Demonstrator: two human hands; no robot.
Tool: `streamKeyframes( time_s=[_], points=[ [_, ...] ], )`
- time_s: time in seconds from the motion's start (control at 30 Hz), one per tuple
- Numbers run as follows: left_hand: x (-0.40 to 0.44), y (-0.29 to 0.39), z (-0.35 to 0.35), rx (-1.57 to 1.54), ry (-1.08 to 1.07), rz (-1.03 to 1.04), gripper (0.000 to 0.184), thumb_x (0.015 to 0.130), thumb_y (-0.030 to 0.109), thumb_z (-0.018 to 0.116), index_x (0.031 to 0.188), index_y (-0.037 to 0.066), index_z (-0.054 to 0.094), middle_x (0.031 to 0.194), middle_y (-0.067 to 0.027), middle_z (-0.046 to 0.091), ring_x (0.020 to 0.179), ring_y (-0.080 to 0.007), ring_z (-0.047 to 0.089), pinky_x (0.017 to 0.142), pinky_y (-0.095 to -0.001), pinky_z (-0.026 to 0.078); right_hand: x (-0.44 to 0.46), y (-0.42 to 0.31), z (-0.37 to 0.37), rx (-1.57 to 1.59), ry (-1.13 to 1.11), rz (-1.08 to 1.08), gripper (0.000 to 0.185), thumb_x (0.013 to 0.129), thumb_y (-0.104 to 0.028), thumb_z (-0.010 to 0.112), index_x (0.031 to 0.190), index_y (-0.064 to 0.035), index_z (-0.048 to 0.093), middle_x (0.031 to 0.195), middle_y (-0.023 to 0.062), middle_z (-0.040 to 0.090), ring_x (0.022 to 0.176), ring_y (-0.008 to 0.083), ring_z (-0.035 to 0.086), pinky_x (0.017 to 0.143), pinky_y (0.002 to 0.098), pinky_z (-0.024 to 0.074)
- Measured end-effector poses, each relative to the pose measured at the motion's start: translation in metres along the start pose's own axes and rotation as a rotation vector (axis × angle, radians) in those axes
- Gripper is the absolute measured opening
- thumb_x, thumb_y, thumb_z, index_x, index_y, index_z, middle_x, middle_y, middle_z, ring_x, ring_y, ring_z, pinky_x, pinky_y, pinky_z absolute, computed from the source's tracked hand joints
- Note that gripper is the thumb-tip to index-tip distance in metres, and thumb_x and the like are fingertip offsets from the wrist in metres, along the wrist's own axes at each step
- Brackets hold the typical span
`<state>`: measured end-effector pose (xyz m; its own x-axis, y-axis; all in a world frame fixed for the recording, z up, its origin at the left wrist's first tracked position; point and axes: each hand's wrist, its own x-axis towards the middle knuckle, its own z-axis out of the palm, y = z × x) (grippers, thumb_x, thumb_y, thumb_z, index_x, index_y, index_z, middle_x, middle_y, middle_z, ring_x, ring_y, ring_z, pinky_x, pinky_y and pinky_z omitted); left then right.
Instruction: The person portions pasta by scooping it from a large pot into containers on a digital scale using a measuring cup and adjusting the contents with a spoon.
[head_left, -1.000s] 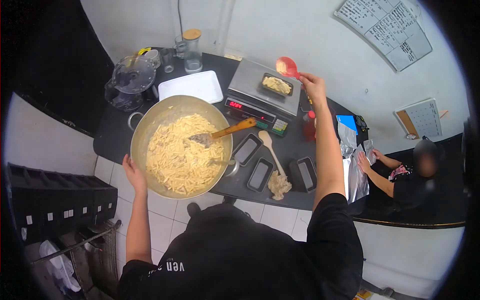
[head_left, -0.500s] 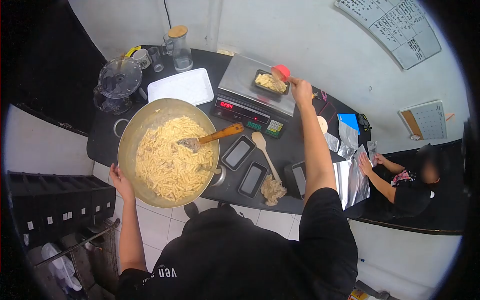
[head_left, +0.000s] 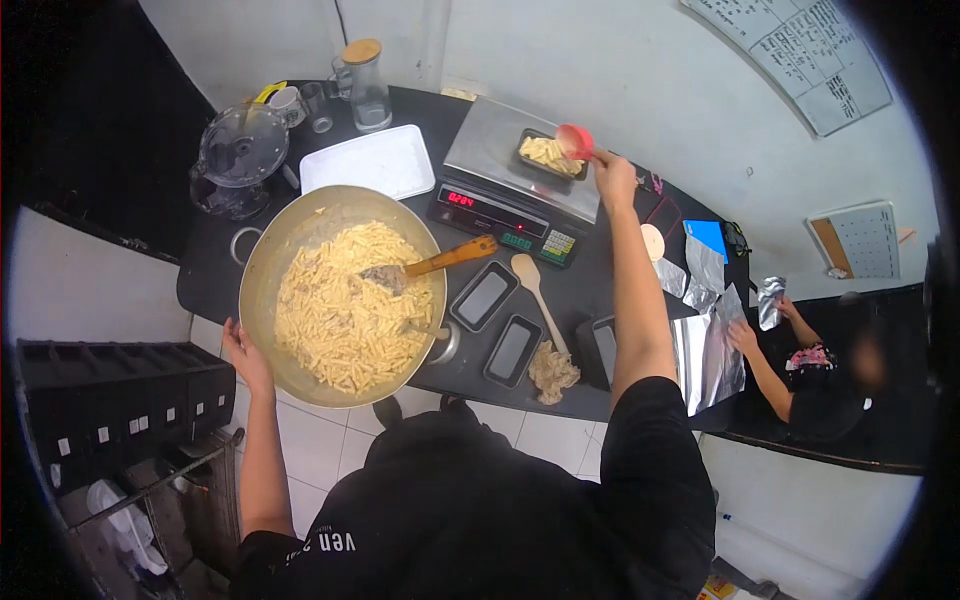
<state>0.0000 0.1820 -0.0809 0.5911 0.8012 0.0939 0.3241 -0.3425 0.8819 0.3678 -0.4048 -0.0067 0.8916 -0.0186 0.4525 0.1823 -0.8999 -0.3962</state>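
Observation:
My left hand (head_left: 247,358) holds the lower left side of a large metal pot (head_left: 255,290), its fingers against the outer wall. Creamy pasta (head_left: 345,320) fills the pot, and a wooden spatula (head_left: 450,257) leans in it. At the scale, my right hand (head_left: 616,183) is closed on the handle of a red measuring cup (head_left: 574,140). The cup is tilted over a small black tray (head_left: 556,172) with pasta in it. That tray sits on the metal plate of a digital scale (head_left: 485,150), whose red display is lit.
Black trays (head_left: 484,297), a light wooden spatula (head_left: 538,295) and a crumpled cloth (head_left: 553,373) lie in front of the scale. Left are a white tray (head_left: 368,163), a glass pitcher (head_left: 369,95) and a clear-lidded container (head_left: 240,150). At right, another person handles foil (head_left: 710,350).
The red cup has tipped further and shifted slightly over the tray. The other person's hand has lifted a piece of foil. My left hand stays on the pot.

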Motion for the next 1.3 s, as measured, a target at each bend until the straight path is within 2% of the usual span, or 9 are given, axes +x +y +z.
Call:
streamKeyframes(
  time_s=[0.2, 0.33, 0.53, 0.73, 0.83, 0.97, 1.07, 1.17, 1.3],
  points=[
    [0.004, -0.019, 0.003, -0.065, 0.015, 0.08, 0.04, 0.101, 0.016, 0.046, 0.136, -0.002, 0.04, 0.12, -0.0163, 0.057, 0.112, -0.0234, 0.054, 0.098, -0.0339, 0.041, -0.005, 0.022, -0.003, 0.357, -0.018, 0.361, 0.022, 0.085, -0.015, 0.068, 0.103, -0.0051, 0.074, 0.073, 0.0069, 0.07, 0.058, 0.0087, 0.059, 0.055, 0.0251, 0.0477],
    [0.001, -0.008, 0.002, -0.01, 0.025, 0.07, 0.041, 0.1, 0.014, 0.046, 0.136, -0.002, 0.038, 0.119, -0.0163, 0.058, 0.112, -0.0237, 0.055, 0.099, -0.0345, 0.041, -0.012, 0.009, -0.017, 0.765, -0.028, 0.489, 0.026, 0.085, -0.01, 0.064, 0.107, 0.0027, 0.07, 0.08, 0.0071, 0.07, 0.059, 0.01, 0.06, 0.052, 0.0237, 0.0459],
    [-0.003, -0.001, 0.004, -0.019, 0.058, 0.085, 0.043, 0.099, 0.014, 0.047, 0.138, -0.001, 0.036, 0.119, -0.016, 0.058, 0.112, -0.0239, 0.055, 0.098, -0.035, 0.041, -0.014, -0.004, -0.028, 0.811, -0.028, 0.558, 0.026, 0.087, -0.007, 0.065, 0.109, 0.0055, 0.068, 0.083, 0.0052, 0.069, 0.057, 0.0069, 0.053, 0.048, 0.0198, 0.0402],
    [-0.007, 0.009, 0.004, -0.028, 0.07, 0.079, 0.044, 0.099, 0.015, 0.047, 0.138, -0.001, 0.036, 0.12, -0.0164, 0.058, 0.112, -0.0243, 0.056, 0.098, -0.0351, 0.042, -0.016, -0.014, -0.029, 0.294, 0.01, 0.241, 0.024, 0.087, -0.016, 0.064, 0.107, -0.0067, 0.072, 0.087, 0.0152, 0.072, 0.067, 0.0186, 0.067, 0.064, 0.0313, 0.0517],
    [-0.004, 0.003, 0.004, -0.055, 0.058, 0.08, 0.044, 0.099, 0.015, 0.047, 0.138, -0.001, 0.036, 0.122, -0.0161, 0.058, 0.113, -0.0246, 0.055, 0.099, -0.0351, 0.042, -0.017, -0.021, -0.025, 0.122, 0.033, 0.178, 0.025, 0.086, -0.024, 0.065, 0.106, -0.0132, 0.073, 0.094, 0.019, 0.07, 0.087, 0.033, 0.069, 0.08, 0.0391, 0.0518],
    [-0.004, 0.002, 0.004, -0.076, 0.057, 0.059, 0.044, 0.1, 0.016, 0.047, 0.139, -0.001, 0.035, 0.123, -0.0158, 0.057, 0.113, -0.0248, 0.055, 0.099, -0.0353, 0.042, -0.014, -0.018, -0.019, 0.213, -0.021, 0.287, 0.023, 0.086, -0.024, 0.065, 0.106, -0.0155, 0.073, 0.095, 0.0183, 0.07, 0.089, 0.0342, 0.068, 0.081, 0.0389, 0.0518],
    [-0.003, -0.002, 0.004, -0.062, 0.059, 0.079, 0.044, 0.1, 0.016, 0.047, 0.139, 0.0, 0.035, 0.123, -0.0156, 0.057, 0.113, -0.0249, 0.055, 0.099, -0.0356, 0.041, -0.015, -0.018, -0.012, 0.067, 0.098, 0.066, 0.023, 0.087, -0.02, 0.063, 0.107, -0.0143, 0.073, 0.07, 0.0158, 0.067, 0.062, 0.0236, 0.066, 0.064, 0.0359, 0.0515],
    [-0.006, 0.003, 0.004, -0.08, 0.05, 0.067, 0.044, 0.1, 0.016, 0.046, 0.139, 0.0, 0.034, 0.123, -0.0158, 0.057, 0.113, -0.0247, 0.055, 0.099, -0.0358, 0.041, -0.023, -0.04, -0.018, -0.19, 0.072, -0.267, 0.025, 0.085, -0.008, 0.059, 0.105, -0.012, 0.073, 0.097, 0.0129, 0.071, 0.082, 0.032, 0.065, 0.079, 0.0405, 0.0525],
    [-0.004, 0.004, 0.005, -0.046, 0.069, 0.074, 0.043, 0.1, 0.014, 0.046, 0.139, 0.0, 0.035, 0.122, -0.0158, 0.058, 0.113, -0.0244, 0.055, 0.099, -0.0357, 0.041, -0.028, -0.037, -0.009, -0.292, 0.005, -0.262, 0.027, 0.085, -0.005, 0.058, 0.106, -0.0117, 0.072, 0.105, 0.0088, 0.07, 0.088, 0.0294, 0.063, 0.081, 0.0393, 0.052]
  ],
)
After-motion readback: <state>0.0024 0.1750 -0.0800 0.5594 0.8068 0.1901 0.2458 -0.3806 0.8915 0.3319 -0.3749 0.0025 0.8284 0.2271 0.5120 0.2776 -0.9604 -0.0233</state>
